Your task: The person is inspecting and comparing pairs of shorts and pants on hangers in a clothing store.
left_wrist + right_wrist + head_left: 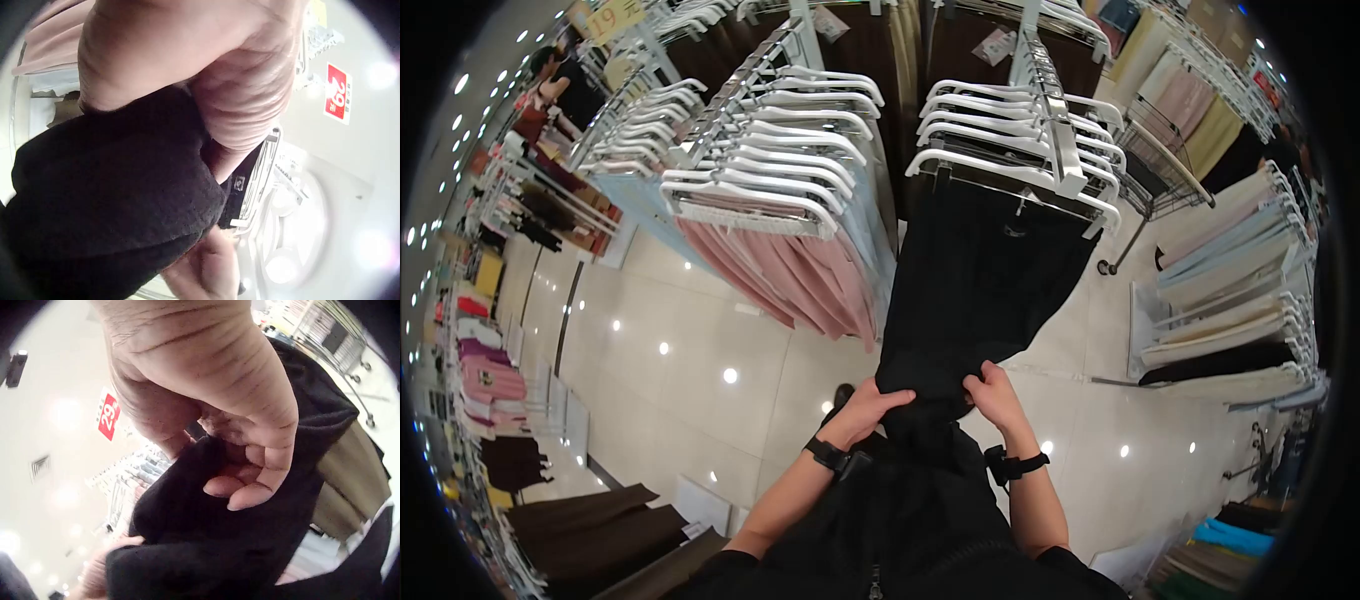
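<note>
A pair of black trousers [980, 280] hangs by its waist from a white hanger [965, 162] at the front of the right-hand rail, its lower part drawn toward the person. My left hand [868, 408] grips the left edge of the cloth, thumb on top. Opposite it, my right hand [998, 402] holds the right edge, with the fabric bunched between the two hands. The right wrist view shows curled fingers [247, 490] against the black cloth. In the left wrist view the trousers [112, 194] hide the left fingertips.
Pink garments [785, 275] hang on the rail to the left, with light blue ones behind them. A wire cart [1165, 165] stands behind on the right. More racks of pale clothes [1230, 325] line the right side; dark brown clothes [595, 530] lie at lower left.
</note>
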{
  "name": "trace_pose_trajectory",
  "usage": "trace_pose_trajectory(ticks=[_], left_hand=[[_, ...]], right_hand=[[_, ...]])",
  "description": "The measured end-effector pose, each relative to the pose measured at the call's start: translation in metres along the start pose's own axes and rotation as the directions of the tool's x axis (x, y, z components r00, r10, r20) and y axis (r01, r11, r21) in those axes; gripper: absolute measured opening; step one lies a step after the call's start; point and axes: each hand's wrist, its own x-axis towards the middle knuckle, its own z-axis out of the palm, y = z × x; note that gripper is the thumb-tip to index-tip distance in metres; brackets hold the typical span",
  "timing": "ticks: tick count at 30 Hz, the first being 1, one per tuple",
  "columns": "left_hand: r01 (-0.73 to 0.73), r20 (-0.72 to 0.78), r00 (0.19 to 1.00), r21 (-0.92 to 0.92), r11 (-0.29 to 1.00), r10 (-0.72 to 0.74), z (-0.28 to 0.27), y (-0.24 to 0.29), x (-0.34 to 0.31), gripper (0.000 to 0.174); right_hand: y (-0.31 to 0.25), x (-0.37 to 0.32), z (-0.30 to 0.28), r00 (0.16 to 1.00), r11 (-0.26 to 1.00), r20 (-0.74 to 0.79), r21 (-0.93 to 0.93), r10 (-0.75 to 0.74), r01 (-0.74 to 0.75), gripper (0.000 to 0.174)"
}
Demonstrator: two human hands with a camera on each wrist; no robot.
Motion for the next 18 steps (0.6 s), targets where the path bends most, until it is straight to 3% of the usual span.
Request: trace_pose_trajectory(ticks=[1, 2, 3, 4, 5, 7, 8, 9, 11, 12, 15, 16, 18], left_hand=[[0.001, -0.01, 1.0, -0.048, 0.999, -0.002, 0.0, 0.001, 0.001, 0.039], [0.001, -0.016, 1.0, -0.094, 0.996, -0.003, 0.0, 0.002, 0.002, 0.04], [-0.008, -0.022, 1.0, -0.097, 0.995, 0.006, 0.001, 0.003, 0.004, 0.04], [-0.013, -0.006, 1.0, -0.075, 0.997, 0.013, 0.004, 0.003, 0.007, 0.04], [-0.017, 0.009, 1.0, -0.053, 0.998, 0.017, 0.006, 0.002, 0.008, 0.04], [-0.041, -0.01, 0.999, -0.048, 0.998, 0.041, 0.011, 0.001, 0.007, 0.04], [-0.065, -0.021, 0.998, -0.042, 0.997, 0.064, 0.016, 0.005, 0.008, 0.041], [-0.07, -0.022, 0.997, -0.044, 0.997, 0.069, 0.02, 0.007, 0.007, 0.041], [-0.1, 0.04, 0.994, -0.104, 0.99, 0.105, 0.027, 0.005, 0.002, 0.043], [-0.099, 0.036, 0.994, -0.109, 0.989, 0.103, 0.028, 0.001, 0.001, 0.043], [-0.11, 0.134, 0.983, -0.1, 0.989, 0.123, 0.027, -0.006, 0.002, 0.039], [-0.086, 0.135, 0.986, -0.102, 0.991, 0.1, 0.025, -0.01, 0.004, 0.036], [-0.061, 0.146, 0.986, -0.101, 0.993, 0.075, 0.021, -0.013, 0.01, 0.034]], right_hand=[[0.004, 0.0, -0.007, 1.0, 1.0, 0.012, -0.009, -0.006, 0.006, 0.023], [0.004, -0.001, -0.012, 1.0, 0.955, 0.008, -0.295, -0.023, 0.025, 0.027], [0.005, -0.002, -0.016, 0.999, 0.831, 0.006, -0.555, -0.043, 0.039, 0.032], [0.008, -0.001, -0.018, 0.998, 0.822, 0.046, -0.569, 0.038, -0.005, 0.048], [0.004, -0.002, -0.016, 0.998, 0.82, 0.052, -0.572, 0.031, 0.004, 0.048], [-0.005, -0.009, -0.009, 0.972, 0.938, 0.193, -0.341, 0.131, -0.059, 0.061], [-0.006, -0.009, -0.002, 0.961, 0.969, 0.277, -0.241, 0.008, 0.062, 0.072], [-0.008, -0.012, 0.0, 0.96, 0.968, 0.278, -0.244, 0.005, 0.065, 0.072], [-0.018, -0.026, 0.004, 0.927, 0.998, 0.372, 0.048, -0.044, 0.028, 0.073], [-0.007, -0.01, 0.004, 0.837, 0.992, 0.542, 0.128, -0.072, 0.003, 0.072], [-0.013, -0.021, 0.015, 0.846, 0.981, 0.516, 0.193, -0.132, 0.035, 0.065], [-0.013, -0.021, 0.015, 0.876, 0.988, 0.479, 0.151, -0.059, -0.017, 0.059], [-0.011, -0.025, 0.012, 0.901, 0.981, 0.431, 0.191, -0.049, -0.038, 0.056]])
